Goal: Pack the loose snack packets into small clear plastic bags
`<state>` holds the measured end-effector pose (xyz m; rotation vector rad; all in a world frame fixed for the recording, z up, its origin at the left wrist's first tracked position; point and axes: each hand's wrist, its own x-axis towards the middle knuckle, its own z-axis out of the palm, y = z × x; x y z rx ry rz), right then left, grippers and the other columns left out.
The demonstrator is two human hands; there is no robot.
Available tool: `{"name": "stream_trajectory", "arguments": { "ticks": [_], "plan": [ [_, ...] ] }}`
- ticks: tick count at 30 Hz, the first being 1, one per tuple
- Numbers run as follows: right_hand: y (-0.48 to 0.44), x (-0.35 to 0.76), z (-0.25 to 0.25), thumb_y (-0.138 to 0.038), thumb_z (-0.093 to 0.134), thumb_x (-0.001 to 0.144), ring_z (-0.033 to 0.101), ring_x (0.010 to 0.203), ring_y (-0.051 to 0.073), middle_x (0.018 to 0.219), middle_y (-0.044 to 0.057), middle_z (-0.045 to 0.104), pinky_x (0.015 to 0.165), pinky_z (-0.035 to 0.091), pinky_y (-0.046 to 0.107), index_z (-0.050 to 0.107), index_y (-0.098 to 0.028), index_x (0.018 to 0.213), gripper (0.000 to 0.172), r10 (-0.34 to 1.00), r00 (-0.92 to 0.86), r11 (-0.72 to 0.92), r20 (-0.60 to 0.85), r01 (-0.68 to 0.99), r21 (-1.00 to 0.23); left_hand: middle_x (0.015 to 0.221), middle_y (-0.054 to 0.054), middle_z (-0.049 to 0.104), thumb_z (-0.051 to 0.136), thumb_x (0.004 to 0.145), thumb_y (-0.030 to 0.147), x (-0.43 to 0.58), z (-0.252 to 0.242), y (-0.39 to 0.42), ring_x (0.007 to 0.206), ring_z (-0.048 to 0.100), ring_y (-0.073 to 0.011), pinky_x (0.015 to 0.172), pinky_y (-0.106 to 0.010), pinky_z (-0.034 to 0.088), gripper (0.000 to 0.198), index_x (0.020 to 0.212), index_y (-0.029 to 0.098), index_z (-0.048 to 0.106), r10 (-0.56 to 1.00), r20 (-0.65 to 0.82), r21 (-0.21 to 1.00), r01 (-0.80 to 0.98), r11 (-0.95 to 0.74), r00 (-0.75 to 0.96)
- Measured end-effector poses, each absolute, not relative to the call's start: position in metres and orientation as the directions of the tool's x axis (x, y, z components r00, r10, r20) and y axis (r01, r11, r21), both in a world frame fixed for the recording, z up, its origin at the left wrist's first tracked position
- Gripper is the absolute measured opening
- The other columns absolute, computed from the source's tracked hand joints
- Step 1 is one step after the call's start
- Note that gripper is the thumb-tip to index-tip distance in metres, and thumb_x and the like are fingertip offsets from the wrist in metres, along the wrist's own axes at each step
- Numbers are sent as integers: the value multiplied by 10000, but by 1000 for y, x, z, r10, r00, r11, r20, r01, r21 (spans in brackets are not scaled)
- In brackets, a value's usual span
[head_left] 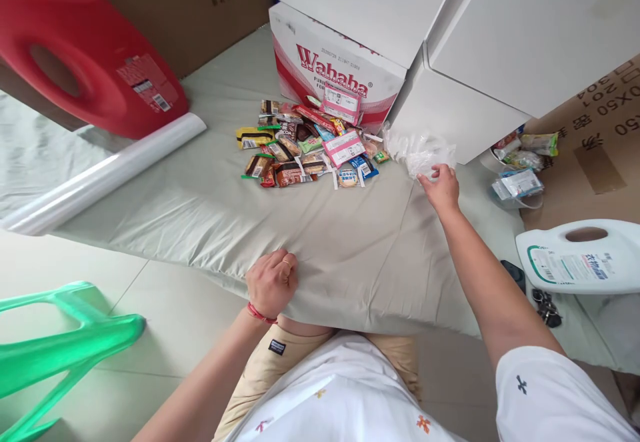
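My right hand (442, 187) pinches the near edge of a crumpled clear plastic bag (420, 151), which lies on the cloth-covered surface. My left hand (273, 281) is curled into a fist and rests on the front edge of the grey-green cloth (330, 242); nothing shows inside it. To the left of the bag spreads a pile of small wrapped snacks (300, 142). Among them are a yellow packet (254, 137), a blue-and-white packet (349, 177) and pink-edged labelled packets (344, 147).
Behind the snacks stands a Wahaha carton (340, 62) beside white cabinets (460, 102). At left are a red detergent jug (105, 62), a plastic film roll (110, 169) and a green stool (65, 335). Small tubs of packets (517, 185) and a white detergent bottle (585, 259) are at right.
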<state>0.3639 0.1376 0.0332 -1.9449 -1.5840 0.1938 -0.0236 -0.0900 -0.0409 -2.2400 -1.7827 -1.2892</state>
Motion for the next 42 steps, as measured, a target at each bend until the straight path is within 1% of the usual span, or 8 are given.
{"name": "stream_trajectory", "arguments": {
  "ticks": [3,7,10,17,23,29,35,42],
  "plan": [
    [166,352,33,-296,874,700,604,961,186,1196,140,651,869,430,313,632,-168,1140,518,907,334,-157,256,833,-530,602,17,511,474,688,-12,-24,-41,-91,565,440,-167,604,-287,338,248,659,235,481,788,614,446,803,-395,47],
    [173,352,33,-230,700,855,626,857,209,842,44,667,869,457,350,634,-202,967,133,895,361,-167,262,817,-553,603,13,506,459,709,-3,-28,-41,-93,570,442,-170,611,-301,348,245,662,238,475,809,586,490,774,-402,49],
    [154,351,38,-313,669,876,615,781,188,797,15,648,807,490,339,633,-202,959,143,839,398,-44,370,729,-683,618,17,513,443,723,0,-31,-34,-96,567,451,-157,596,-296,349,246,664,233,495,876,481,669,655,-352,-21],
    [55,287,32,-472,823,719,431,526,82,710,-53,535,467,332,225,578,-253,847,353,965,260,17,17,2,-1000,800,-15,634,578,916,245,8,15,-48,678,544,-155,625,-287,421,99,893,225,672,997,44,999,15,-45,69],
    [18,247,-1,-498,830,704,456,582,112,692,-40,549,528,397,264,698,-258,917,348,991,48,-117,-124,-121,-986,1075,-66,648,888,721,457,83,-4,37,812,580,-164,738,-298,472,484,1058,196,657,976,94,994,-75,-80,195],
    [26,260,-8,-433,862,660,427,573,95,722,-43,557,488,360,231,680,-261,934,371,978,27,-190,-208,-313,-931,869,-24,666,845,779,526,90,-22,44,782,572,-167,753,-297,466,438,1001,180,694,922,125,985,-160,-70,365],
    [37,284,-11,-305,794,653,331,491,70,644,-82,459,412,287,198,606,-273,924,332,968,85,-168,-236,-480,-861,698,36,592,875,758,511,71,-17,49,609,511,-95,567,-230,417,397,787,184,652,985,-43,878,-465,116,165],
    [33,282,-11,-313,756,725,380,523,84,668,-65,479,450,322,210,630,-257,912,233,966,153,-156,-208,-298,-942,807,17,675,919,728,411,60,-15,59,742,649,-134,723,-277,556,380,818,207,612,977,-169,696,-686,213,131]
  ]
}}
